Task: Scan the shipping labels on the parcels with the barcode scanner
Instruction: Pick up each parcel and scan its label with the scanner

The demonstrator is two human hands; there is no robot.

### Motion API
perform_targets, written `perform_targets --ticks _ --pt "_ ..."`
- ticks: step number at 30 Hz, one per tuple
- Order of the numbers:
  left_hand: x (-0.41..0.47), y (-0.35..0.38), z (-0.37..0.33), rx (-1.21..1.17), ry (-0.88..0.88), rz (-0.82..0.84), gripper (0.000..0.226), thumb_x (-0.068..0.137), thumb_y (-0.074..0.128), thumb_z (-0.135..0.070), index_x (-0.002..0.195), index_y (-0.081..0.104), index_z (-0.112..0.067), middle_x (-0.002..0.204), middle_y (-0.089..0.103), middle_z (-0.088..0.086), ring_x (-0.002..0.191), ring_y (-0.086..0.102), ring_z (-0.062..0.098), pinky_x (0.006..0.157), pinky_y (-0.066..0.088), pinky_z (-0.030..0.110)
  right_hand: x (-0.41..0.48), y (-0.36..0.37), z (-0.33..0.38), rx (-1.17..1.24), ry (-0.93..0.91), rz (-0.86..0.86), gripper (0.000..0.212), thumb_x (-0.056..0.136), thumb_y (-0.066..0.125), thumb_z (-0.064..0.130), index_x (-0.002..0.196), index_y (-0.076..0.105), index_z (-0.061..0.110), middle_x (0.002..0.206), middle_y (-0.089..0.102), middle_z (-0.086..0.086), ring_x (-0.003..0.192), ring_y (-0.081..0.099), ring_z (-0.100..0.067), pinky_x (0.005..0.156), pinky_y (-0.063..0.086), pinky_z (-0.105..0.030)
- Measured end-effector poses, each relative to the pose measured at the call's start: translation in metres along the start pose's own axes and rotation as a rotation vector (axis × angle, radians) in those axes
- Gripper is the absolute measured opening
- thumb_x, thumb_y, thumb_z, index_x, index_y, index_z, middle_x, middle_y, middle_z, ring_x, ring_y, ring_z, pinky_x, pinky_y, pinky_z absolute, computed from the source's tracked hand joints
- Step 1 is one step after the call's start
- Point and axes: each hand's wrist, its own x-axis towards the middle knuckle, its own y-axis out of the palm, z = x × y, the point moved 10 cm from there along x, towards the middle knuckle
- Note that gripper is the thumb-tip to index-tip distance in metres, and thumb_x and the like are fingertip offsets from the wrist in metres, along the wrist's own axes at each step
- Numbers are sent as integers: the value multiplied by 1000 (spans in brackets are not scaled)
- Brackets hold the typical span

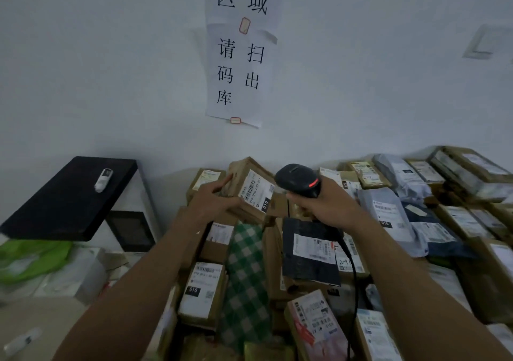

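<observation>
Holding a tilted brown cardboard parcel (244, 169) in the left hand (213, 199) above the pile (308, 246), with white rectangular shipping label (258, 191) upward. Gripping the black rounded barcode scanner (297, 177) in the right hand (327, 208), just beside that label.

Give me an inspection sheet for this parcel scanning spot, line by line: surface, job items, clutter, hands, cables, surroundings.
Surface: hidden under a pile of parcels, both boxes and mailer bags.
Job's things: cardboard parcel raised and tilted, its shipping label showing, beside the barcode scanner.
Clutter: green bag; small white device lying on a black-topped unit.
Hands: left hand grips the cardboard parcel; right hand grips the barcode scanner.
Cables: black scanner cable trails down over the parcels.
Surroundings: white wall with a paper sign and a switch plate.
</observation>
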Motion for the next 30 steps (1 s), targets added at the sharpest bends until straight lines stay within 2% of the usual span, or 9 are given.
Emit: perform_targets --ticks 4,6,8,11,14,18,21,26,30 --pt "11 -16 15 -4 -66 -60 65 80 83 -44 141 60 -39 129 66 -4 105 63 10 82 54 25 -5 24 3 -99 1 156 34 94 76 36 124 61 40 76 76 10 69 74 -9 66 50 -14" --pt "13 -18 17 -33 -84 -72 51 87 79 -44 136 65 -38 120 68 -7 100 62 3 77 49 19 -5 31 5 -127 -15 177 38 93 77 36 129 62 35 77 75 12 66 73 -9 63 48 -11" --pt "16 -21 16 -21 -80 -88 45 91 74 -48 134 66 -41 117 68 -10 99 62 0 74 46 17 -3 37 3 -144 -4 184 40 92 78 38 129 62 34 79 73 17 65 71 -4 64 48 -13" --pt "19 -24 14 12 -66 -103 49 91 72 -50 138 62 -41 122 67 -9 106 65 9 73 45 16 0 41 1 -170 0 186 43 92 77 40 131 60 35 82 70 18 65 66 8 68 46 -16" --pt "22 -23 14 25 -69 -97 52 91 74 -46 142 60 -39 125 64 -6 106 63 10 72 44 13 2 45 2 -197 -20 201 45 93 76 41 134 59 33 89 68 18 66 60 18 70 44 -14" --pt "26 -21 16 33 -63 -79 57 91 74 -45 145 58 -35 129 65 -3 107 65 12 72 45 13 4 48 -1 -192 -13 234 48 94 74 42 137 57 32 86 68 17 70 65 9 75 51 -18" --pt "31 -21 20 46 -64 -80 57 91 75 -45 144 58 -35 130 63 -4 108 64 12 72 44 12 6 48 -2 -177 -4 243 47 94 74 40 138 56 32 84 68 16 69 66 7 74 51 -20" --pt "37 -16 25 15 -56 -59 55 93 75 -38 145 58 -30 129 64 -4 97 63 2 70 46 10 9 53 -4 -153 -4 273 47 95 74 36 139 55 34 92 67 18 85 65 1 84 54 -25" --pt "46 -17 38 13 -78 -75 59 90 77 -44 145 58 -33 137 62 -2 115 64 16 82 49 17 15 54 -6 -144 -4 296 38 97 72 33 130 56 40 89 68 16 80 66 3 82 55 -24"
